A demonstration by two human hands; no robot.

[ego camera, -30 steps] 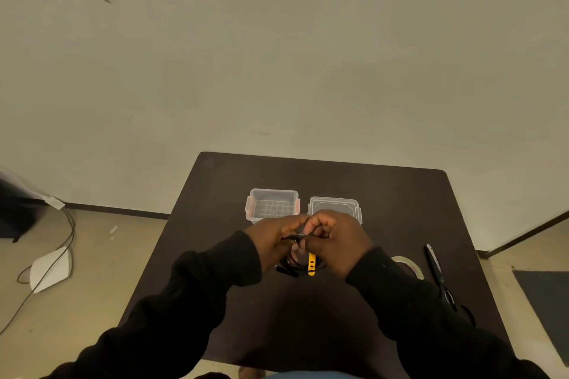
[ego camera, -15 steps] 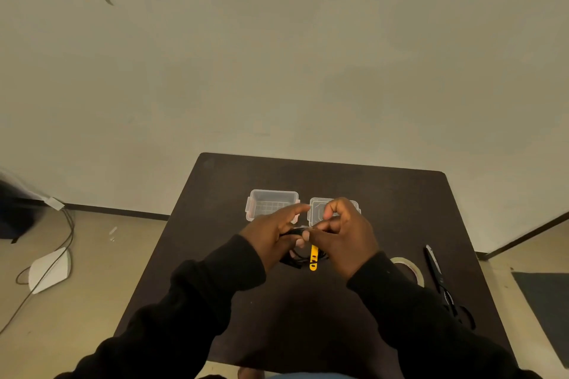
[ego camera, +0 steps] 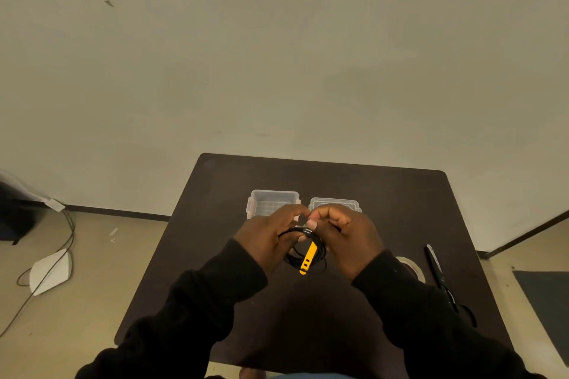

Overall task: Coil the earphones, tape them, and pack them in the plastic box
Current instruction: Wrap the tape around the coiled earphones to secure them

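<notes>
Hands meet over the middle of the dark table [ego camera: 215,255], above its surface: the left hand [ego camera: 268,237] pinches the black earphones [ego camera: 303,243] on one side of their loops, and the right hand [ego camera: 348,237] pinches the same bundle from the other side, thumb and forefinger closed at the top of the coil. The cable hangs between the two palms as a loose ring, with a yellow tab [ego camera: 308,258] slanting down out of it toward the person. Just beyond the knuckles, farther from the body, stand the open plastic box [ego camera: 272,201] and, to its right, the lid [ego camera: 334,204], part hidden behind the right hand. The tape roll [ego camera: 411,266] lies flat on the table to the right, near the right wrist and partly under the sleeve; scissors [ego camera: 437,274] lie just past it, their long axis running away from the person. Taping seems the next step, and the right hand is much the nearer one to that roll
</notes>
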